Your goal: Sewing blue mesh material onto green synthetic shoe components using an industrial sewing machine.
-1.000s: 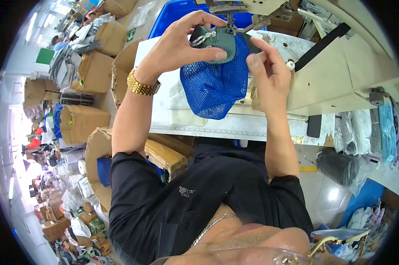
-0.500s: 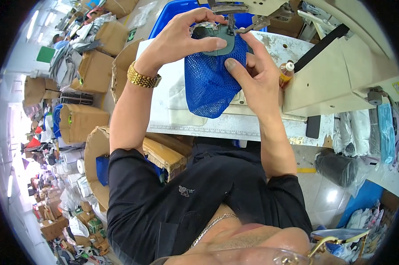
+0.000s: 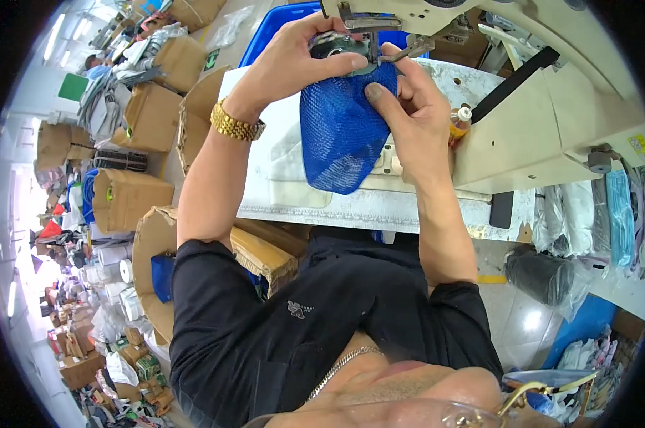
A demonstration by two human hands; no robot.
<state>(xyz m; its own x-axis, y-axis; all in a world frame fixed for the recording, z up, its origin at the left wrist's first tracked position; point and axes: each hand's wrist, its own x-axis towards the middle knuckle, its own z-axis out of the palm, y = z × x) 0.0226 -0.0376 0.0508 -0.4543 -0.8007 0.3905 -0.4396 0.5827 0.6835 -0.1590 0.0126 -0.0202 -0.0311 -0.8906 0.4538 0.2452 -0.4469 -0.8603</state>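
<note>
Both of my hands hold a blue mesh pouch (image 3: 344, 135) under the needle area of a sewing machine (image 3: 536, 128). A grey-green piece (image 3: 358, 73) sits at the pouch's top edge, beside the presser foot (image 3: 372, 50). My left hand (image 3: 287, 68) presses its thumb on this piece; its other fingers curl behind the far side. With thumb and fingers, my right hand (image 3: 417, 107) pinches the mesh on the right, its index finger reaching toward the foot. The pouch's lower part hangs loose over the machine's arm and table. Where the needle meets the work is hidden.
A white worktable (image 3: 265, 171) with a ruler strip along its near edge lies beneath. A small bottle (image 3: 460, 123) stands right of my right hand. Behind is a blue bin (image 3: 265, 36). Cardboard boxes (image 3: 155, 264) crowd the left, wrapped goods (image 3: 544, 274) the right.
The grey-green piece has turned and tilted at the presser foot, so less of its face shows. My left thumb has moved slightly up, and the mesh has shifted with it.
</note>
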